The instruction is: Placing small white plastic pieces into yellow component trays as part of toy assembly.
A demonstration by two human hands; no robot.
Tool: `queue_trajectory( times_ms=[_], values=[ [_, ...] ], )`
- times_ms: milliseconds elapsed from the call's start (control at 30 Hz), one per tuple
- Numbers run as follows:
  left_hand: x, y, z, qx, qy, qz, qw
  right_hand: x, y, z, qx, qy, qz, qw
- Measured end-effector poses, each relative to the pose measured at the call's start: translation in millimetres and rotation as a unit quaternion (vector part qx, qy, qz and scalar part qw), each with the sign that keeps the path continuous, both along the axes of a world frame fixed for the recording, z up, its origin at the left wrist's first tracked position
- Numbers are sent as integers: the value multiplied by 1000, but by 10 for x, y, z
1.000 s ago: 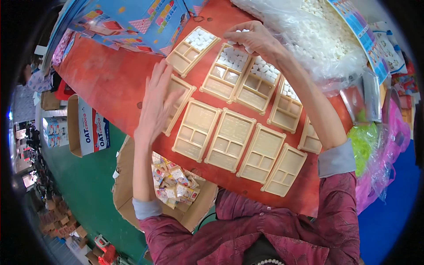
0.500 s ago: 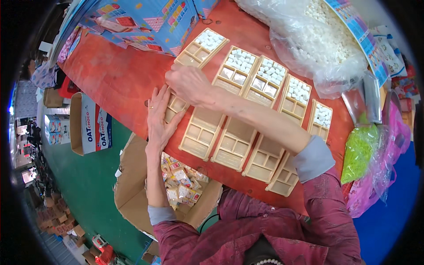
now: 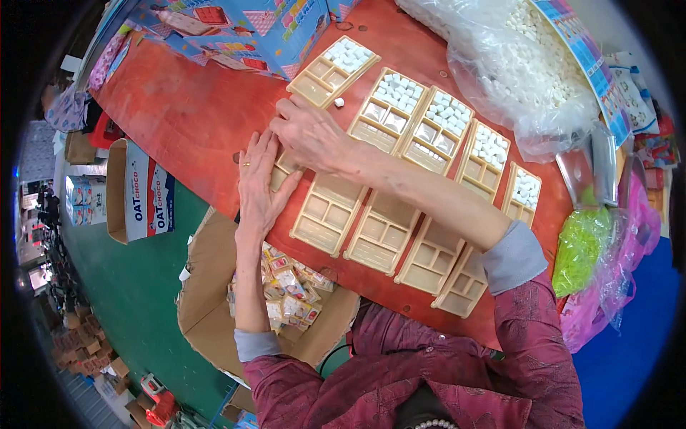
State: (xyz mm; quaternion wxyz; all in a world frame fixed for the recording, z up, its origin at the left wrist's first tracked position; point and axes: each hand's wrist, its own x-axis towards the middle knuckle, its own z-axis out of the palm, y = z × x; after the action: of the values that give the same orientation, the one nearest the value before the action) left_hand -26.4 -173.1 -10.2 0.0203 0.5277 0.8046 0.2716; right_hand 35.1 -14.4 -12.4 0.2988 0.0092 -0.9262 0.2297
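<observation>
My left hand [image 3: 260,182] rests along the left side of a cream compartment tray [image 3: 283,174], fingers stretched out and thumb spread across its near end. Over the far part of that tray, my right hand [image 3: 307,136] is closed with its fingers curled down; what they hold, if anything, is hidden. Just beyond lies another cream tray [image 3: 312,89], whose far compartment is filled with small white marshmallow-like pieces [image 3: 348,54]. A single white piece [image 3: 339,102] sits on the red table beside it.
Several more cream trays [image 3: 316,227] stand in rows under and beside my right forearm. A clear bag of white pieces [image 3: 532,71] lies at the far right, with a green packet [image 3: 580,239] nearer. Blue printed boxes [image 3: 275,36] stand far left; an open carton [image 3: 207,300] holds small packets.
A loose white piece now shows on the table beyond my right hand. Both hands stay at the same tray, the right one shifting only slightly. The whole view has moved a little.
</observation>
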Motion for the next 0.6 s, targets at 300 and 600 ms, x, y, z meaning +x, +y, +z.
queue_trajectory(
  times_ms=[300, 600],
  values=[
    [9, 28, 10, -10, 4, 4, 1000, -3, 11, -37, -27, 1, 56, 998],
    [9, 9, 22, -15, 1, -8, 1000, 114, -20, 88, 33, -21, 78, 996]
  ],
)
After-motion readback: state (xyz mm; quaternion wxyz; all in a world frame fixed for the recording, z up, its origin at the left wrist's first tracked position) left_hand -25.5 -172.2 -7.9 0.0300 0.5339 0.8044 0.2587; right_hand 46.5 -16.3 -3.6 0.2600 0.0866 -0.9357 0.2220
